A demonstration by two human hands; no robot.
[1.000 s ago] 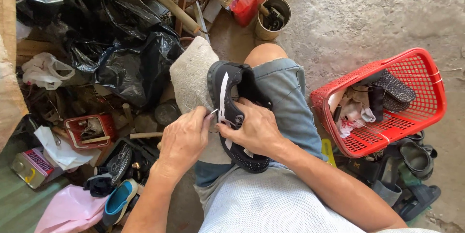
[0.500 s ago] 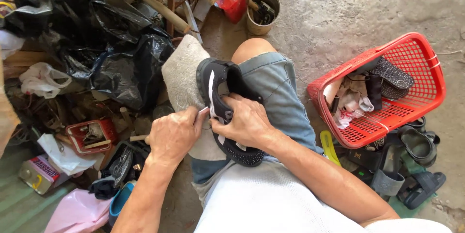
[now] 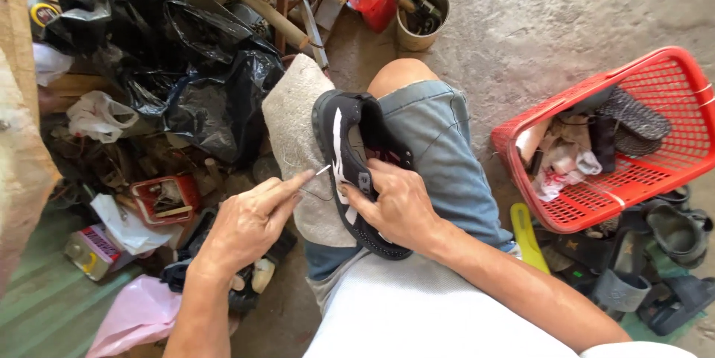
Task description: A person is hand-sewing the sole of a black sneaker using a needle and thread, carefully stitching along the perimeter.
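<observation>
Black sneaker point(image 3: 356, 172) with a white side stripe lies on its side across the person's right thigh, over a worn grey cloth pad point(image 3: 298, 142) that covers the knee of the denim shorts point(image 3: 439, 157). The right hand point(image 3: 398, 205) grips the shoe at its collar, fingers curled over the upper and thumb pressed against the side panel. The left hand point(image 3: 249, 220) is pinched shut on a thin needle point(image 3: 322, 170), whose tip meets the upper just beside the white stripe; a fine thread point(image 3: 316, 196) loops below it (its far end cannot be traced).

Assessment of the step in hand: a stitch appears to be going in where upper meets sole. To do it well, the holding hand should keep the shoe pressed firm on the pad so it cannot roll, with its thumb clear of the needle's line. The needle should be driven straight, not levered, and the thread drawn snug without snagging.

Surroundings: red plastic basket point(image 3: 655, 172) holding sandals and rags to the right, well apart; black plastic bags point(image 3: 186, 82) to the left; a tin can point(image 3: 421, 16) of tools ahead on the concrete floor point(image 3: 566, 16).
</observation>
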